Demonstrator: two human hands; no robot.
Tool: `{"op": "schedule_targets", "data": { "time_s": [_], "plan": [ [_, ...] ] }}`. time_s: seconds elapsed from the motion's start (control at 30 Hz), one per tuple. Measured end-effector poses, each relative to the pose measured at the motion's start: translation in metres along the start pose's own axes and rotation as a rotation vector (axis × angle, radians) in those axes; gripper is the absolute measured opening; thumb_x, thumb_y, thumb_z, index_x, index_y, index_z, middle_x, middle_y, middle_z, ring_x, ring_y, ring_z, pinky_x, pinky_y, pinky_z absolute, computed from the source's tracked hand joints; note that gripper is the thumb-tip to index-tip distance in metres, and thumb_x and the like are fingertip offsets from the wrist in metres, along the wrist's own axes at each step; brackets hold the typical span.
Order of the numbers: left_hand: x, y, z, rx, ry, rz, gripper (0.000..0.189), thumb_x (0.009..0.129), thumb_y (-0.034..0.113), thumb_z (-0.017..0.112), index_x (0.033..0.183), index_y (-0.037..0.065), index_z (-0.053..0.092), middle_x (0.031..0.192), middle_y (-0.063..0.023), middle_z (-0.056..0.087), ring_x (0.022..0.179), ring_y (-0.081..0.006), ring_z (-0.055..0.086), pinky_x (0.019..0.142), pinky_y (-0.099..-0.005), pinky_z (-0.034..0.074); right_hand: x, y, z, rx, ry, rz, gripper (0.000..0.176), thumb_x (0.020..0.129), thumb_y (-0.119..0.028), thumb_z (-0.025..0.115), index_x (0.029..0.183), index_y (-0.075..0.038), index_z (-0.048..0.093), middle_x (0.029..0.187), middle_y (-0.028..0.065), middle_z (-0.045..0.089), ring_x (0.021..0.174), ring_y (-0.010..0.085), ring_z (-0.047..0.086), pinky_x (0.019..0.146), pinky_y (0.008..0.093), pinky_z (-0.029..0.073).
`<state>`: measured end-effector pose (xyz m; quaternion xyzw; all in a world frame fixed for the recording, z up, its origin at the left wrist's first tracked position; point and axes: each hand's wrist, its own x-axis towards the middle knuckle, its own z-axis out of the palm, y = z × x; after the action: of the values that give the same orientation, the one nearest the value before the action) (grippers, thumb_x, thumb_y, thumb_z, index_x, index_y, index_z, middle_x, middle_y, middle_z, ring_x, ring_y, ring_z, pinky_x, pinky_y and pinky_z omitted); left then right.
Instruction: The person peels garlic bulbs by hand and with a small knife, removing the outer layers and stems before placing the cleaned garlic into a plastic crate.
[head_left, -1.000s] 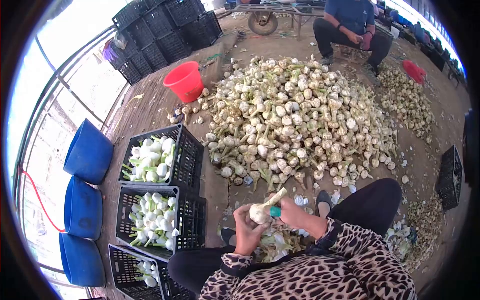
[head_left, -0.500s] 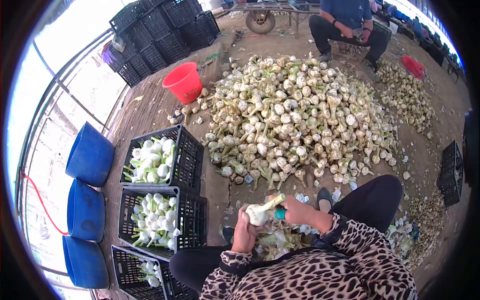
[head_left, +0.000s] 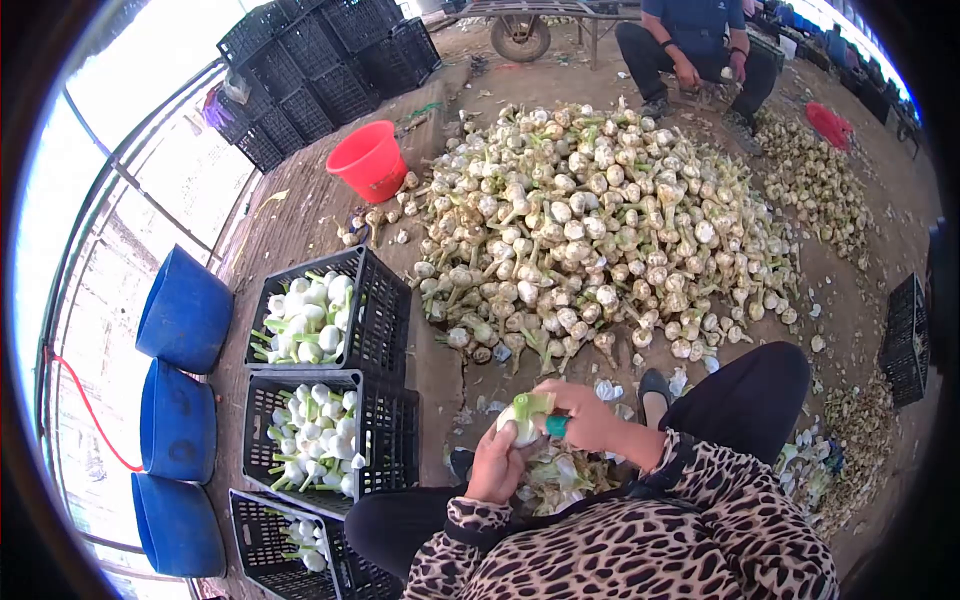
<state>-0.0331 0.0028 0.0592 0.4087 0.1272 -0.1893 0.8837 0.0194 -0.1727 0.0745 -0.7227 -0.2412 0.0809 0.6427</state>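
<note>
A white garlic bulb with a green stem is held over my lap. My left hand is wrapped round the bulb from below. On the stem side, my right hand is closed against the bulb, with a green band or wrap showing at its fingers; any tool in it is hidden. Loose peeled skins lie on the ground below both hands. Ahead spreads a large heap of unpeeled garlic. Black crates of clean white garlic stand at the left.
Blue tubs line the far left. A red bucket stands beyond the crates, near stacked black crates. A person sits behind the heap. Another black crate is at the right, near a smaller garlic pile.
The bulb has turned so its stem points more upward, and my right hand has shifted closer over it. The seated person's hands have moved apart.
</note>
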Motion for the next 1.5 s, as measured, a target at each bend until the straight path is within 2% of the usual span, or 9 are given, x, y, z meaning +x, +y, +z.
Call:
{"op": "schedule_targets", "data": {
  "time_s": [0.17, 0.27, 0.33, 0.43, 0.67, 0.7, 0.8, 1.1, 1.5],
  "plan": [
    [-0.001, 0.000, -0.008, -0.202, -0.176, -0.004, 0.066, 0.079, 0.026, 0.070, 0.134, 0.006, 0.039, 0.128, -0.0086, 0.049, 0.115, -0.0229, 0.051, 0.094, -0.0399, 0.045, -0.004, 0.011, -0.013, 0.479, -0.093, 0.261, 0.020, 0.083, -0.002, 0.062, 0.103, -0.005, 0.063, 0.095, 0.0003, 0.063, 0.083, 0.0133, 0.059, 0.076, 0.0274, 0.046],
    [-0.007, 0.007, 0.001, -0.268, -0.169, -0.005, 0.072, 0.073, 0.018, 0.073, 0.135, 0.006, 0.038, 0.130, -0.0115, 0.048, 0.119, -0.0273, 0.049, 0.095, -0.0447, 0.044, -0.004, 0.018, -0.013, 1.044, 0.125, 0.511, 0.021, 0.083, -0.002, 0.062, 0.103, -0.007, 0.062, 0.094, -0.0004, 0.063, 0.084, 0.0131, 0.061, 0.078, 0.0292, 0.049],
    [-0.008, 0.011, 0.005, -0.210, -0.156, 0.022, 0.072, 0.072, 0.018, 0.075, 0.133, 0.003, 0.038, 0.127, -0.0139, 0.050, 0.121, -0.0292, 0.048, 0.100, -0.0461, 0.042, -0.006, 0.025, -0.013, 0.597, 0.196, 0.248, 0.021, 0.084, -0.004, 0.060, 0.105, -0.005, 0.060, 0.095, 0.0018, 0.062, 0.087, 0.0159, 0.061, 0.078, 0.0349, 0.052],
    [-0.007, 0.008, 0.000, -0.138, -0.190, 0.019, 0.066, 0.071, 0.016, 0.073, 0.128, 0.003, 0.042, 0.122, -0.0138, 0.052, 0.114, -0.0279, 0.052, 0.098, -0.0435, 0.042, 0.002, 0.032, -0.019, 1.177, 0.367, 0.460, 0.023, 0.084, -0.005, 0.056, 0.107, -0.005, 0.058, 0.096, 0.0035, 0.060, 0.086, 0.0178, 0.060, 0.078, 0.0373, 0.052],
    [-0.004, 0.001, -0.004, -0.265, -0.085, 0.042, 0.052, 0.077, 0.023, 0.066, 0.121, 0.002, 0.048, 0.111, -0.0142, 0.057, 0.100, -0.0303, 0.057, 0.083, -0.0397, 0.047, 0.014, 0.048, -0.036, 0.758, 0.794, 0.583, 0.020, 0.086, -0.005, 0.054, 0.106, -0.003, 0.059, 0.091, 0.0056, 0.061, 0.075, 0.0165, 0.060, 0.059, 0.0268, 0.053],
    [-0.005, 0.001, -0.006, -0.279, -0.066, 0.038, 0.052, 0.078, 0.025, 0.066, 0.121, 0.002, 0.048, 0.112, -0.0137, 0.057, 0.101, -0.0303, 0.057, 0.083, -0.0402, 0.047, 0.018, 0.047, -0.044, 0.548, 0.753, 0.585, 0.022, 0.084, -0.005, 0.054, 0.106, -0.002, 0.058, 0.095, 0.0111, 0.062, 0.077, 0.0229, 0.063, 0.062, 0.0328, 0.053],
    [-0.001, -0.008, -0.022, -0.325, -0.019, 0.054, 0.048, 0.084, 0.031, 0.061, 0.122, 0.004, 0.048, 0.114, -0.0131, 0.057, 0.103, -0.0287, 0.056, 0.086, -0.0404, 0.046, 0.000, 0.024, -0.043, -0.790, -0.335, 0.468, 0.026, 0.081, -0.006, 0.057, 0.107, 0.000, 0.057, 0.099, 0.0176, 0.062, 0.082, 0.0318, 0.063, 0.069, 0.0403, 0.051],
    [0.000, 0.002, -0.005, -0.169, 0.004, 0.070, 0.043, 0.089, 0.030, 0.054, 0.121, 0.003, 0.046, 0.116, -0.0119, 0.055, 0.106, -0.0245, 0.054, 0.096, -0.0394, 0.041, 0.000, -0.003, 0.007, -0.469, 0.062, -0.145, 0.031, 0.077, -0.011, 0.064, 0.108, -0.005, 0.062, 0.095, 0.0130, 0.064, 0.084, 0.0324, 0.061, 0.070, 0.0402, 0.049],
    [-0.001, -0.002, -0.008, -0.057, 0.032, 0.180, 0.045, 0.087, 0.025, 0.061, 0.124, 0.005, 0.043, 0.117, -0.0090, 0.054, 0.108, -0.0208, 0.053, 0.093, -0.0343, 0.044, -0.007, -0.010, 0.011, -0.675, 0.003, -0.220, 0.022, 0.071, -0.008, 0.058, 0.093, -0.003, 0.058, 0.085, 0.0093, 0.059, 0.081, 0.0287, 0.058, 0.067, 0.0376, 0.049]
  ]
}}
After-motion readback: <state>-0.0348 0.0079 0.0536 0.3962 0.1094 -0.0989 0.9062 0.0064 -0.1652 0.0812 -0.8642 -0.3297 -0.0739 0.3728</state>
